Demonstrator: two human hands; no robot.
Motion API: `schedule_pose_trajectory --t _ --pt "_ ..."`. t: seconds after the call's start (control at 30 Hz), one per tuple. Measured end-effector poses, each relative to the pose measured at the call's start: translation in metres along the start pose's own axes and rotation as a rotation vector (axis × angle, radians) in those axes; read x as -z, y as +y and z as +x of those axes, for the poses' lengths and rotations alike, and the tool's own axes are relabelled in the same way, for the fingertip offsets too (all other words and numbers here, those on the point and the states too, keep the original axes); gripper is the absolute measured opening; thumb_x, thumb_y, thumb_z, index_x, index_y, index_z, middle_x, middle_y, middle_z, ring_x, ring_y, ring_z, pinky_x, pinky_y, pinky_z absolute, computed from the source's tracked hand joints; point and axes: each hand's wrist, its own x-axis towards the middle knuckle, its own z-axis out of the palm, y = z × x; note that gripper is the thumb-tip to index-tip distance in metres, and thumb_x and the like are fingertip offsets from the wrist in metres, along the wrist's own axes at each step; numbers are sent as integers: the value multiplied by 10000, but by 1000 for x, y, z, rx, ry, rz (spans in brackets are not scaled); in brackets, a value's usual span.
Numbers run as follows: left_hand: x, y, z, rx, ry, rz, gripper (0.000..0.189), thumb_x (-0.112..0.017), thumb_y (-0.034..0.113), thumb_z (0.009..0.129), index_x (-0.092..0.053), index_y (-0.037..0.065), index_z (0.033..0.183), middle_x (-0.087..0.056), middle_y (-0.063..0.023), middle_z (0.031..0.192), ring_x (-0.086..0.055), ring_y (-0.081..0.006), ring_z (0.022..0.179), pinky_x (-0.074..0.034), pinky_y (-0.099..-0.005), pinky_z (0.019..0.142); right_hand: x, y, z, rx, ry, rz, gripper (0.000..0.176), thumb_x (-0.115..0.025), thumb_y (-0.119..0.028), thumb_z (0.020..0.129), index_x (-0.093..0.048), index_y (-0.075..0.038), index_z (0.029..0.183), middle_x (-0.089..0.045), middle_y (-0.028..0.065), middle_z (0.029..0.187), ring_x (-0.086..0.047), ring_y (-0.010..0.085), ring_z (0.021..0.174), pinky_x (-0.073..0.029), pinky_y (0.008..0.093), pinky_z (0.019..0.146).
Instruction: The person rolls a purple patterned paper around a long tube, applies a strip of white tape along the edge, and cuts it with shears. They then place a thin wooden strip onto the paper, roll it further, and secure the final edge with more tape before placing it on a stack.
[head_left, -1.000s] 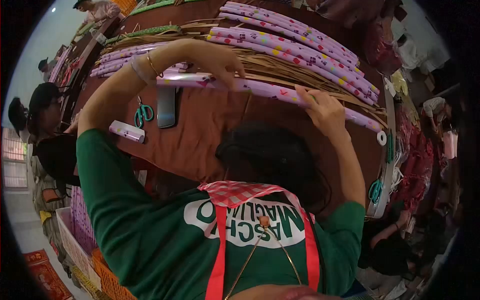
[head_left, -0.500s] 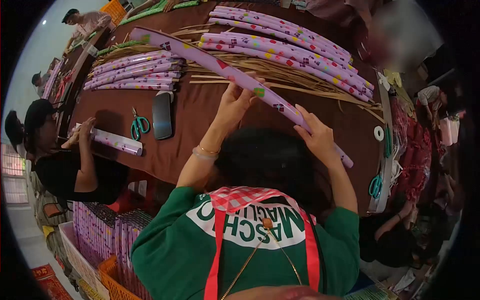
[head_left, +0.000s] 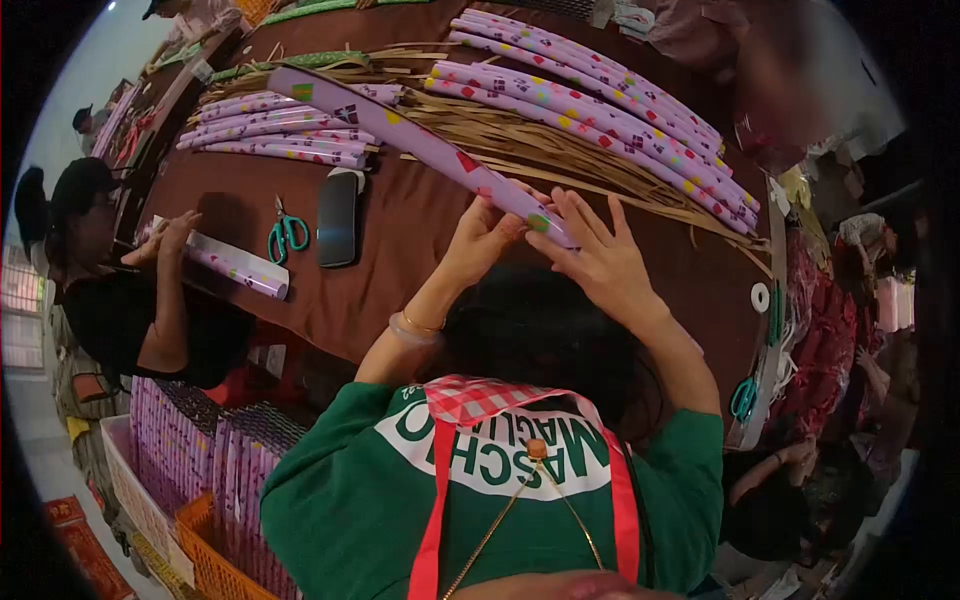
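A lilac gift-patterned paper roll runs aslant in front of the person, raised over the brown tablecloth, its far end up at the left and its near part passing beneath the right hand. The left hand curls round the roll from below, thumb on the near side, the other fingers mostly hidden behind it. The right hand is spread wide, its fingers straight and apart, laid across the roll beside the left fingertips rather than closed about it. Beyond the roll lie brown strips, with a right-hand stack of similar rolls alongside and a shorter left-hand stack across the table. Nearer, teal-handled scissors lie just beside a flat dark oblong case. At the left, a co-worker in black has both hands by another lilac roll. A white ring-shaped roll sits near the right table edge. Below left, many lilac rolls stand packed close to an orange basket.
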Motion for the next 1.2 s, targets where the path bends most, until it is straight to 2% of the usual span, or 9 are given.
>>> schedule_pose_trajectory --t 0.13,0.17,0.27,0.5,0.83,0.97,1.0,1.03,1.2 --pt "-2 17 2 24 -102 -86 329 -506 102 923 -406 28 1227 -522 -107 1207 -508 -223 1144 -418 -354 961 3 4 0 -11 25 236 626 -533 -406 867 -341 -90 1373 -160 212 1471 -221 333 1353 -118 494 1093" --pt "0 11 2 -32 -125 -116 326 -507 101 923 -405 28 1224 -524 -109 1201 -499 -226 1159 -411 -351 969 8 8 11 -52 79 397 665 -397 -424 936 -182 -25 1423 -107 221 1482 -181 338 1365 -106 449 1101" --pt "-4 9 -2 24 -86 -114 322 -515 113 922 -410 22 1212 -519 -93 1179 -523 -188 1091 -415 -341 959 10 24 53 -65 70 653 784 -458 -421 909 -22 -53 1447 -77 168 1501 -141 329 1374 -111 432 1104" --pt "0 3 -13 58 -50 209 231 -480 29 909 -435 18 1135 -521 -58 1075 -491 -142 1041 -416 -304 913 1 8 106 63 -183 557 810 -574 -262 828 -92 -37 1439 -180 173 1477 -253 338 1331 -197 460 1082" --pt "-7 6 -21 18 120 192 205 -495 86 908 -499 -4 1091 -538 -44 1013 -494 -121 930 -435 -281 790 -11 -19 98 124 20 -50 708 -589 -166 778 -269 -35 1396 -249 181 1453 -327 240 1314 -240 454 1062" --pt "4 4 -23 85 49 372 283 -467 28 895 -448 -6 1175 -537 -70 1082 -488 -145 1008 -410 -290 884 -4 -16 109 186 20 2 734 -581 -235 816 -211 -28 1415 -206 187 1468 -303 282 1324 -222 461 1066" --pt "8 1 -24 121 -30 443 284 -457 18 893 -448 -2 1177 -538 -71 1081 -489 -146 1009 -411 -292 885 -1 -13 120 151 70 279 753 -576 -266 832 -175 -23 1421 -184 192 1472 -281 306 1330 -209 468 1070" --pt "-2 9 -18 25 -60 365 269 -451 29 900 -456 2 1167 -533 -77 1081 -488 -165 1027 -400 -305 904 0 -11 132 113 119 556 774 -570 -297 848 -140 -17 1427 -161 197 1477 -259 330 1335 -197 475 1073" --pt "-9 12 -14 -171 -71 355 249 -483 66 905 -500 -7 1143 -536 -88 1097 -474 -208 1068 -371 -323 941 -14 -11 172 206 -106 654 755 -570 -163 859 -102 20 1421 -178 218 1466 -220 326 1352 -174 387 1098"
